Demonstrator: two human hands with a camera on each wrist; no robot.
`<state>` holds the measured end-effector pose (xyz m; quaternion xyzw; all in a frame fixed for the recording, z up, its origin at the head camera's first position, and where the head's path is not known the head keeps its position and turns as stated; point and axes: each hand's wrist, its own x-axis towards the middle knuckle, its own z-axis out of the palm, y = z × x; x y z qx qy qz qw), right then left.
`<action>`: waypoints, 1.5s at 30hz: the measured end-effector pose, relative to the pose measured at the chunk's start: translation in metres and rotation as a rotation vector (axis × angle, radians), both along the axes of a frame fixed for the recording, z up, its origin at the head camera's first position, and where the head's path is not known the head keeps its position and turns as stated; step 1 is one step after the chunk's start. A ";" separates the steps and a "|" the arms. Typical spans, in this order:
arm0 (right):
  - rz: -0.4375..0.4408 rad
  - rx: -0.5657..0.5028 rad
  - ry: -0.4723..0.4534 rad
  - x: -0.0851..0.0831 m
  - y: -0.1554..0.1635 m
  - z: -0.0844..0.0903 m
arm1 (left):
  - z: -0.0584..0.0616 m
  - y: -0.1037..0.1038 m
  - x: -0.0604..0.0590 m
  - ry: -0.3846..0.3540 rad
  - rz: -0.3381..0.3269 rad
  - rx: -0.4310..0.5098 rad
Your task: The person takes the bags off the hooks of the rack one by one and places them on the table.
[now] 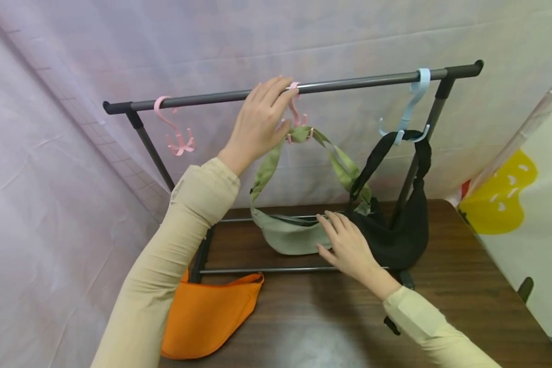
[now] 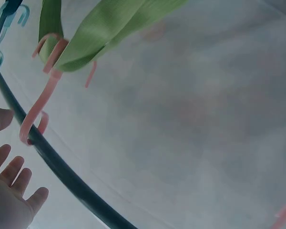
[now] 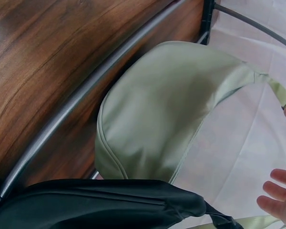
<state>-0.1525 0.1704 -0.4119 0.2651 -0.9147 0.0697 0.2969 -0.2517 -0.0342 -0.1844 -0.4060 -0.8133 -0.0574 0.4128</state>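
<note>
A green bag [image 1: 290,237] hangs by its strap [image 2: 109,28] from the middle pink hook [image 2: 42,98] on the rack's top rail [image 1: 359,84]. Up by that hook is my left hand [image 1: 262,115]; in the left wrist view its fingers [image 2: 21,181] are spread beside the rail with nothing in them. Lower down, my right hand [image 1: 349,248] overlaps the green bag's right end in the head view, fingers extended. The right wrist view shows fingers [image 3: 276,191] apart from the bag body [image 3: 157,105]. Beside it a black bag [image 1: 407,235] hangs from a blue hook [image 1: 416,97].
Another pink hook [image 1: 172,122] hangs bare at the rail's left end. An orange bag [image 1: 211,317] lies on the brown wooden table [image 1: 464,301] by the rack's left foot. Low crossbars [image 1: 276,270] run between the rack's legs, and a pale curtain [image 1: 211,41] stands behind.
</note>
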 end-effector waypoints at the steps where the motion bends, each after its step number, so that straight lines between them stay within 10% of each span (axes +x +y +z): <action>1: -0.001 0.004 -0.005 0.000 0.000 0.000 | 0.003 0.002 -0.001 -0.003 0.004 0.002; 32: 0.023 -0.016 0.010 -0.004 -0.002 0.001 | 0.021 0.010 -0.016 -0.054 -0.051 0.058; 45: 0.050 -0.118 0.186 -0.037 -0.001 0.054 | 0.019 0.012 -0.014 -0.047 -0.027 0.083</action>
